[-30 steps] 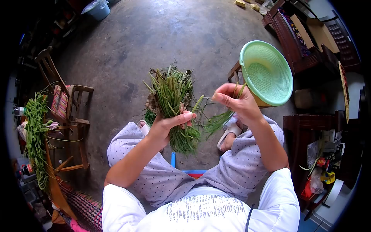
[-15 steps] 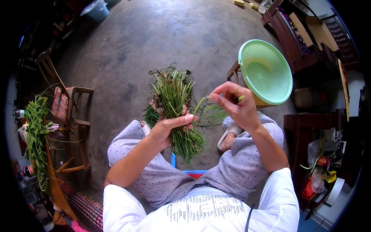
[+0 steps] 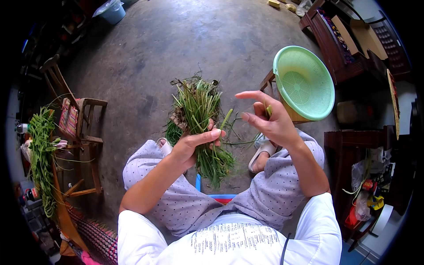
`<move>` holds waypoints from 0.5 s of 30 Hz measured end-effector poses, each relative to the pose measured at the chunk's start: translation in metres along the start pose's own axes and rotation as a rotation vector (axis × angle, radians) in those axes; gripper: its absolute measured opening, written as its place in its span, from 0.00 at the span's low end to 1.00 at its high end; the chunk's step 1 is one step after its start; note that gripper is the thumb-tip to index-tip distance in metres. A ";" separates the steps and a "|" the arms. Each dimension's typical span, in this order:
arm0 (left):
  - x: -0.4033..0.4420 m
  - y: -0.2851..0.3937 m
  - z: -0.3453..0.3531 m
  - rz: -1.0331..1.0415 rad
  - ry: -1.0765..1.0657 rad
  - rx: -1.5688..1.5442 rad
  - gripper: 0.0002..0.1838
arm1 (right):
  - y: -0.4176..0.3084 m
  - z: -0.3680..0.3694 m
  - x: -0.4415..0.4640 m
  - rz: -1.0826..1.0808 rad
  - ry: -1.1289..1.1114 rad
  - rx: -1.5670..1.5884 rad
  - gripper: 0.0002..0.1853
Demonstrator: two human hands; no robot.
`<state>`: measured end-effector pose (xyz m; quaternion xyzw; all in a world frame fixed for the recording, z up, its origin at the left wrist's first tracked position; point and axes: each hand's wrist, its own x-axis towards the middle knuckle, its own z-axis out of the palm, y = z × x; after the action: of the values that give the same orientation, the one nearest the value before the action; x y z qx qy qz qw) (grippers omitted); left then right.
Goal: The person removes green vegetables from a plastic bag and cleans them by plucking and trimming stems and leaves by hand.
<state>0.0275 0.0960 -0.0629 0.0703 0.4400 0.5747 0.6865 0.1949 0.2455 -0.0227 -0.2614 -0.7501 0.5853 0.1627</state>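
Observation:
My left hand (image 3: 198,143) is closed around a bunch of thin leafy green stems (image 3: 198,106), above the floor between my knees. The leafy ends hang below the hand, and one stem (image 3: 227,118) sticks up separately beside the thumb. My right hand (image 3: 274,119) is just right of the bunch, its index finger and thumb apart. Curled into its other fingers is a small yellow-green stem scrap (image 3: 269,110); the palm itself is hidden. Brownish, root-like clumps (image 3: 178,120) show at the bunch's left side. Loose green stems (image 3: 240,141) lie on the floor under my right hand.
A light green plastic colander (image 3: 304,84) stands tilted on a wooden stool (image 3: 266,81) at right. More greens (image 3: 42,154) are heaped at far left near a wooden chair (image 3: 86,110). A blue bucket (image 3: 112,14) stands at back left, dark wooden furniture (image 3: 327,48) at right.
My right thumb and index finger were pinched together by the bunch; they have spread apart, the index stretched out leftward. My left hand and the bunch stay in place.

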 end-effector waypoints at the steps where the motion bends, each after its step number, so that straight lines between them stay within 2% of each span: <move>1: 0.000 0.000 0.000 0.015 -0.005 0.008 0.14 | 0.003 0.000 0.002 0.000 -0.002 0.000 0.14; 4: 0.001 -0.002 -0.002 0.023 -0.007 -0.005 0.14 | 0.016 0.004 0.005 0.053 0.002 0.145 0.12; 8: 0.005 -0.006 -0.002 -0.006 -0.028 -0.006 0.14 | 0.013 0.026 0.003 0.074 -0.293 0.444 0.12; 11: 0.006 -0.008 -0.001 -0.022 -0.056 -0.006 0.14 | 0.012 0.032 0.001 -0.025 -0.230 0.461 0.13; 13: 0.004 -0.003 0.006 -0.009 -0.044 0.009 0.14 | -0.002 0.023 -0.001 0.274 0.025 0.427 0.18; 14: 0.003 -0.001 0.009 0.003 -0.032 0.023 0.14 | 0.001 0.022 0.002 0.274 0.022 0.426 0.18; 15: 0.004 -0.003 0.007 0.005 -0.031 0.022 0.14 | 0.008 0.023 0.006 0.177 0.051 0.511 0.19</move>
<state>0.0341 0.1007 -0.0625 0.0879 0.4354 0.5701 0.6911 0.1792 0.2321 -0.0363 -0.2914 -0.5478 0.7608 0.1905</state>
